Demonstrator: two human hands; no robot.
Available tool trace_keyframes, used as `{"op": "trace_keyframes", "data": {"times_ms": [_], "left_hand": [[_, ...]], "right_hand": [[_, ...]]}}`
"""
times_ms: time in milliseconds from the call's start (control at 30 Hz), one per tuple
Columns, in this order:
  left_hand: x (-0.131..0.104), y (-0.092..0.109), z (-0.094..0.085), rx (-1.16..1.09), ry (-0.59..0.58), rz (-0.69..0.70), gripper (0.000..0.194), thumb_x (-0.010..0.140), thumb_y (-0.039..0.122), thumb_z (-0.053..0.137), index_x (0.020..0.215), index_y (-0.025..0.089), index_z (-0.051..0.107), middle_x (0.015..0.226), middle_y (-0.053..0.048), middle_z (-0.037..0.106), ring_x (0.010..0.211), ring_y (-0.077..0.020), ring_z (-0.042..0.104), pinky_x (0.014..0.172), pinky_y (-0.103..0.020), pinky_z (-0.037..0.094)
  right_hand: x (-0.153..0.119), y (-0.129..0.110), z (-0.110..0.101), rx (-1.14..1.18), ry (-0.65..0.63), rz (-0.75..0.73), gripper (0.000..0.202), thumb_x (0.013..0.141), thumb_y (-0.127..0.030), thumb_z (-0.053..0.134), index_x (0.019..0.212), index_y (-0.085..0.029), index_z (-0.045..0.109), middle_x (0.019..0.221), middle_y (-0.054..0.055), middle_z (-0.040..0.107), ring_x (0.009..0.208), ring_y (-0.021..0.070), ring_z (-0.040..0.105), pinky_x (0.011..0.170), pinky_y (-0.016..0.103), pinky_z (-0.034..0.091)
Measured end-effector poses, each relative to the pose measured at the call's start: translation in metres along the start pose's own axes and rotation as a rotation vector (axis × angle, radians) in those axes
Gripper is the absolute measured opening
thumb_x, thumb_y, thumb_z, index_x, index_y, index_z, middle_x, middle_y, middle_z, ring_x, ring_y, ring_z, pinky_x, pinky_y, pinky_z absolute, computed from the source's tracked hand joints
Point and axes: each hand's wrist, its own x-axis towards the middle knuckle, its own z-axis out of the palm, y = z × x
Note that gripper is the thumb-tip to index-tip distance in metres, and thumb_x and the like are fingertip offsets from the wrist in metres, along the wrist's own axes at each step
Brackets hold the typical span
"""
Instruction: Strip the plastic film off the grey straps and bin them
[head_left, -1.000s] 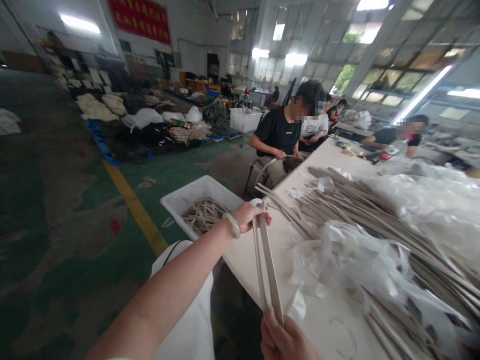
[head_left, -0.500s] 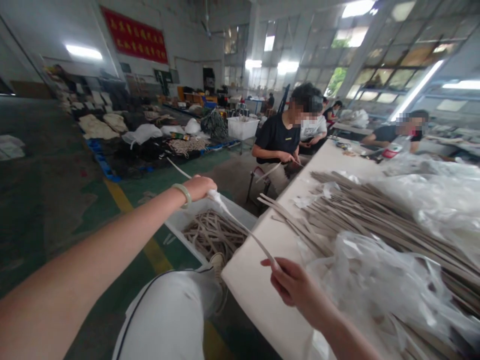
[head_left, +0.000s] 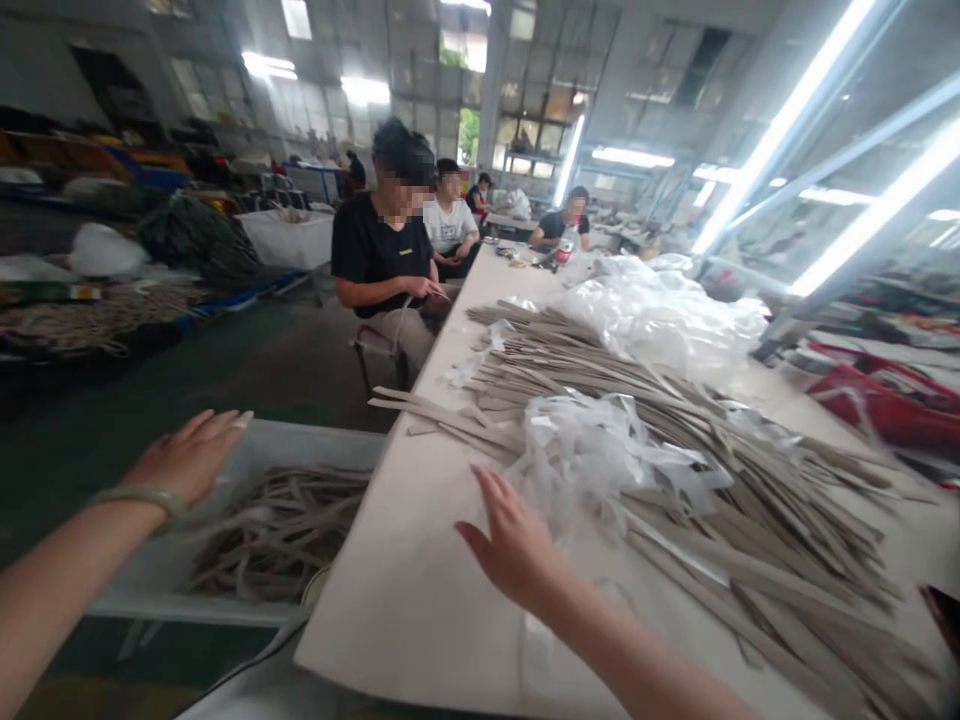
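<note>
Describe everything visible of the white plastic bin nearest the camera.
The open-topped, seemingly rectangular white plastic bin stands upright beside the pale flat-topped table, whose edge hides its right part. Tangled flat grey-brown strips lie inside. The bare left hand appears over its far left side; whether it touches the rim is unclear.

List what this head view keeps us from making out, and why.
All head view:
- White bin: floor hidden by coiled strips.
- Straight strips on the table: partly covered by crumpled clear plastic.
- Left hand: palm hidden behind its back.
- Bottle: label wording too small.
- Dark object: cut off by right edge.
</note>
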Motion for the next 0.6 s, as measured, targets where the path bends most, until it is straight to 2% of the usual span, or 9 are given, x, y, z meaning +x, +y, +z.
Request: {"op": "trace_keyframes", "data": {"times_ms": [67,133,200,267,333,433,533,600], "left_hand": [[0.000,0.052,-0.005,-0.079,0.001,0.057,0.059,0.072,0.021,0.052,0.130,0.017,0.040,0.143,-0.013,0.043,0.133,-0.0271,0.037,0.105,-0.039,0.032],[-0.002,0.116,-0.020,-0.176,-0.054,0.131,0.055,0.076,0.022,0.053,0.129,0.014,0.042,0.140,-0.012,0.046,0.129,-0.0227,0.042,0.107,-0.034,0.030],[-0.004,0.180,-0.036,-0.273,-0.157,0.214,0.037,0.079,0.019,0.052,0.116,0.017,0.054,0.129,-0.009,0.055,0.120,-0.0213,0.050,0.104,-0.032,0.034],[-0.001,0.236,-0.045,-0.374,-0.224,0.226,0.026,0.080,0.011,0.048,0.101,0.015,0.061,0.113,-0.009,0.062,0.110,-0.0193,0.056,0.100,-0.028,0.037],[0.008,0.281,-0.042,-0.423,-0.257,0.117,0.018,0.080,0.009,0.048,0.087,0.014,0.064,0.101,-0.011,0.066,0.104,-0.0202,0.059,0.097,-0.027,0.039],[0.033,0.326,-0.025,-0.420,-0.236,-0.087,0.014,0.080,0.019,0.053,0.082,0.010,0.065,0.095,-0.018,0.067,0.100,-0.0273,0.061,0.090,-0.033,0.044],[0.055,0.354,-0.009,-0.455,-0.153,-0.299,0.027,0.077,0.026,0.060,0.093,0.005,0.064,0.106,-0.027,0.062,0.106,-0.0350,0.059,0.087,-0.039,0.046],[0.064,0.368,-0.002,-0.516,-0.090,-0.407,0.029,0.073,0.022,0.062,0.097,0.004,0.062,0.113,-0.030,0.059,0.111,-0.0376,0.056,0.089,-0.043,0.045]], "right_hand": [[-0.041,0.043,-0.034,-0.006,0.062,0.094,0.048,0.088,-0.031,0.049,0.134,-0.019,0.040,0.129,0.017,0.052,0.094,0.0230,0.064,0.083,0.043,0.053],[-0.079,0.084,-0.063,-0.041,0.138,0.176,0.036,0.089,-0.028,0.044,0.124,-0.019,0.047,0.119,0.015,0.058,0.079,0.0187,0.065,0.070,0.038,0.056],[-0.110,0.117,-0.084,-0.120,0.190,0.253,0.030,0.089,-0.028,0.044,0.116,-0.019,0.052,0.109,0.013,0.063,0.072,0.0177,0.065,0.065,0.035,0.056],[-0.133,0.137,-0.096,-0.193,0.229,0.299,0.027,0.088,-0.027,0.045,0.112,-0.019,0.054,0.102,0.011,0.066,0.069,0.0176,0.065,0.064,0.034,0.055],[-0.148,0.146,-0.101,-0.235,0.254,0.299,0.027,0.088,-0.026,0.045,0.112,-0.019,0.054,0.101,0.010,0.067,0.069,0.0179,0.065,0.066,0.035,0.055],[-0.158,0.143,-0.099,-0.253,0.260,0.250,0.027,0.090,-0.023,0.043,0.113,-0.018,0.054,0.101,0.011,0.067,0.074,0.0186,0.066,0.069,0.035,0.055],[-0.154,0.127,-0.096,-0.276,0.272,0.150,0.028,0.091,-0.021,0.042,0.115,-0.017,0.055,0.108,0.012,0.065,0.090,0.0216,0.065,0.080,0.038,0.055],[-0.139,0.112,-0.095,-0.323,0.267,0.040,0.032,0.091,-0.020,0.043,0.121,-0.018,0.055,0.120,0.013,0.061,0.109,0.0245,0.058,0.093,0.042,0.049]]}}
